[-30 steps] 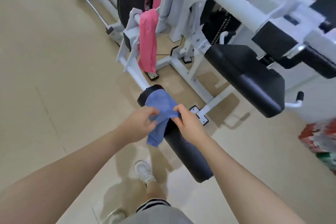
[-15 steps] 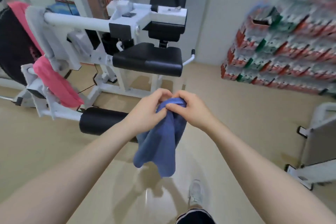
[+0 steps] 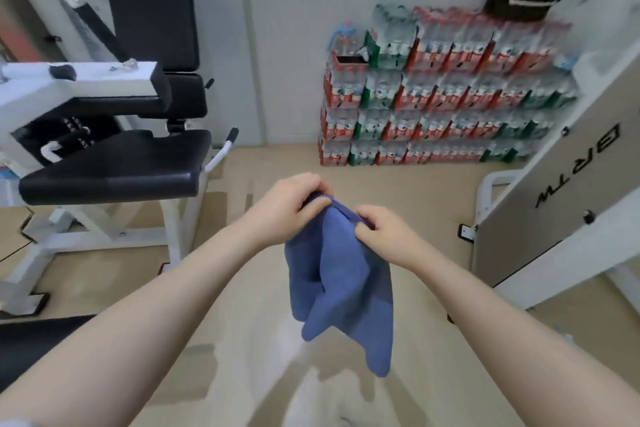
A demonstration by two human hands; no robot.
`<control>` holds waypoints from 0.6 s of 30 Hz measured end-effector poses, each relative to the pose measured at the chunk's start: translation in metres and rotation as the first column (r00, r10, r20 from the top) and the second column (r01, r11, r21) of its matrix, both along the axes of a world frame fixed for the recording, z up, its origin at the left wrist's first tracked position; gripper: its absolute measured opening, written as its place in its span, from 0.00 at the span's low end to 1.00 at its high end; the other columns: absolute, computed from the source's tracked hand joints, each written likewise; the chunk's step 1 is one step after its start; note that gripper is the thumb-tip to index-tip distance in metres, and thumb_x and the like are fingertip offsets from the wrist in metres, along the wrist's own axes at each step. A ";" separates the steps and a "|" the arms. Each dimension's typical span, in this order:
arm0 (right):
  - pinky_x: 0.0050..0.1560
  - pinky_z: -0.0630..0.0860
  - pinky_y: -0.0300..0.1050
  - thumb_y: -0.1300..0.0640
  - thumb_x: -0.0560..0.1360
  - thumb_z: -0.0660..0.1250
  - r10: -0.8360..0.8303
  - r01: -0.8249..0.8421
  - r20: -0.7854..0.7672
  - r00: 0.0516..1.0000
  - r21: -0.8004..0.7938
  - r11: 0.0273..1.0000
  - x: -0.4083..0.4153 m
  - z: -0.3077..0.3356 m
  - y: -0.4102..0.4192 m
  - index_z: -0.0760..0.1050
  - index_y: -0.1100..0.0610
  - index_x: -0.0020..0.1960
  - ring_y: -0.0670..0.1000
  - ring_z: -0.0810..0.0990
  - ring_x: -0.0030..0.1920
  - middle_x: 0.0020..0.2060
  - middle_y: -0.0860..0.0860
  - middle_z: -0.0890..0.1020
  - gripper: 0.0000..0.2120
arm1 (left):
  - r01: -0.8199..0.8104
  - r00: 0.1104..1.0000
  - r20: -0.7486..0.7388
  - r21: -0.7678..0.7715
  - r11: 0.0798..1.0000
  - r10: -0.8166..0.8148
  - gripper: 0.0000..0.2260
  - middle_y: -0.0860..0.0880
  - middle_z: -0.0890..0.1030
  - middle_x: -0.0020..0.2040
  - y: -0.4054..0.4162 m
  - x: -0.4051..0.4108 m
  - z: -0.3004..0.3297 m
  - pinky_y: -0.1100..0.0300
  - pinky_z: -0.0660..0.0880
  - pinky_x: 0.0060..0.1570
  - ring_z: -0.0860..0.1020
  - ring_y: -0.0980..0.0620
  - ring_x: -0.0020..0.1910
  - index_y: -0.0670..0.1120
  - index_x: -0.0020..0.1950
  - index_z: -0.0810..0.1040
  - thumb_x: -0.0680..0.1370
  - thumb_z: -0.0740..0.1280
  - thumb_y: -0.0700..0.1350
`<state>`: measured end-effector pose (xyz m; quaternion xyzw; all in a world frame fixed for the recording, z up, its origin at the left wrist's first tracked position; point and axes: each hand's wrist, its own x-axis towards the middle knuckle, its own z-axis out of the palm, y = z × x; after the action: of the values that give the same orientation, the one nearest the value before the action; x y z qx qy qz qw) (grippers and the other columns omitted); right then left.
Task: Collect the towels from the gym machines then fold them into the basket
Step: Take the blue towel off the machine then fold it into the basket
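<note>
While both bare forearms extend forward from the lower corners of the view, two hands meet at centre and hold one blue terry-cloth towel (image 3: 341, 288) in the air above the beige floor (image 3: 242, 322). Left hand (image 3: 289, 206): fingers curled over the towel's upper edge, gripping it at the top left. Right hand (image 3: 384, 230): fingers and thumb curled, pinching the upper edge just beside the left hand. The two hands are near each other but not touching. Below the grips, the towel hangs in loose vertical folds, with two lower corners visible; the longer one hangs lower right.

One gym machine (image 3: 104, 149) stands at left, well apart from the towel. It has one black padded seat, one upright black backrest, and a white metal frame resting on the floor. One black padded part shows at the lower left edge of the view.

Against the far white wall, one stack of shrink-wrapped bottle packs (image 3: 443, 90) with red and green labels stands on the floor, four tiers high. Individual packs are too blurred to count. One dark woven basket (image 3: 521, 2) with two loop handles sits on top of the stack at its right end, well apart from the towel. Its contents cannot be seen.

One beige panel (image 3: 568, 184) with dark lettering and a white frame stands at right.
</note>
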<state>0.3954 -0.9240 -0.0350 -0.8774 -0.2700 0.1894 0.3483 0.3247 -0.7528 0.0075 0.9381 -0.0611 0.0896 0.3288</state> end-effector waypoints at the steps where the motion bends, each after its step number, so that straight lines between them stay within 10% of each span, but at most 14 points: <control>1: 0.33 0.59 0.45 0.59 0.69 0.57 -0.020 0.021 0.029 0.999 -0.033 0.999 0.019 -0.001 -0.014 0.61 0.55 0.31 0.49 0.63 0.31 0.27 0.51 0.66 0.09 | -0.016 1.000 0.026 0.005 1.000 0.015 0.06 0.51 0.76 0.44 -0.010 0.019 0.001 0.79 0.63 0.42 0.71 0.56 0.42 0.41 0.49 0.77 0.78 0.61 0.40; 11: 0.28 0.59 0.39 0.63 0.72 0.59 -0.336 0.331 -0.161 0.928 -0.057 0.942 0.164 -0.029 -0.115 0.59 0.57 0.30 0.49 0.60 0.29 0.26 0.51 0.62 0.15 | -0.203 0.968 0.082 -0.311 0.928 0.239 0.05 0.61 0.74 0.39 -0.054 0.189 -0.011 0.79 0.65 0.39 0.72 0.65 0.40 0.48 0.44 0.72 0.78 0.60 0.40; 18: 0.29 0.54 0.45 0.62 0.76 0.59 -0.519 0.526 0.092 0.850 -0.202 0.826 0.307 -0.040 -0.147 0.59 0.56 0.27 0.49 0.61 0.27 0.25 0.51 0.64 0.20 | -0.174 0.984 -0.131 -0.508 0.843 0.124 0.10 0.53 0.79 0.39 -0.049 0.353 -0.041 0.62 0.70 0.44 0.74 0.55 0.40 0.52 0.38 0.76 0.77 0.63 0.40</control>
<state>0.7026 -1.0712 -0.0749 -0.9537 -0.0029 0.1007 0.2832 0.6782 -0.8019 -0.0340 0.8201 0.0538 0.0842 0.5634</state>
